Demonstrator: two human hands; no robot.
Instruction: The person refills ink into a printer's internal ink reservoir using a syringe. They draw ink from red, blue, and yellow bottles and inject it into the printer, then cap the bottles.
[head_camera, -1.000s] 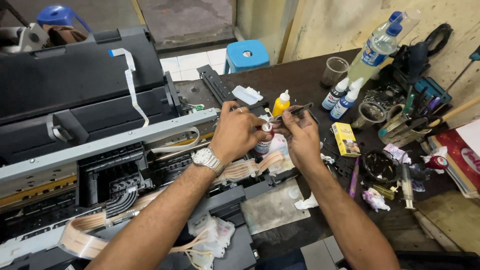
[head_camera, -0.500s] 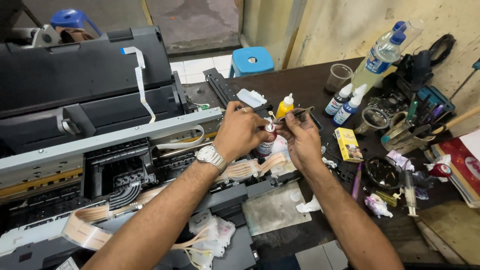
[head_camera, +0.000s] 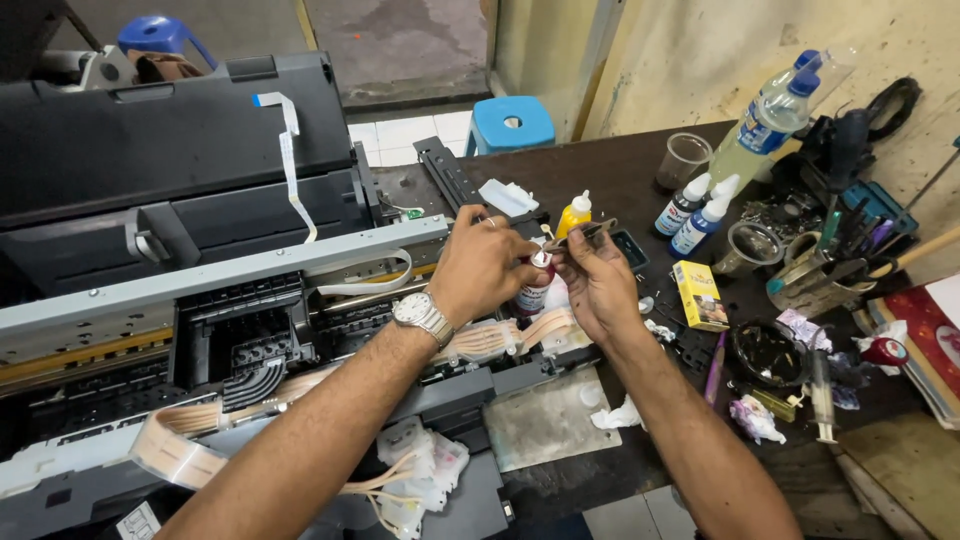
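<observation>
In the head view little had changed since the earlier frame: both hands stayed together over the opened black printer (head_camera: 200, 200), and only the framing had shifted slightly, the blue plastic stool (head_camera: 512, 122) sitting a touch lower in the picture.

The left hand (head_camera: 480, 265), a silver metal wristwatch (head_camera: 422, 316) on its wrist, had its fingers curled shut around a small dark-red ink bottle with a white cap (head_camera: 533, 290) — the bottle stood upright just below the thumb, its cap at the fingertips. The right hand (head_camera: 600, 285) pinched a thin dark tool (head_camera: 585, 236) between thumb and forefinger, fingers closed on it; the tool lay nearly level, its left end just above the bottle's cap. Whether it touched the cap could not be told.

Just behind the hands stood a yellow squeeze bottle with a white nozzle (head_camera: 573, 214). Pale ribbon tubing (head_camera: 500, 338) ran under the wrists, and a small yellow cardboard box (head_camera: 699, 294) lay on the dark wooden table (head_camera: 620, 170) near the right hand.
</observation>
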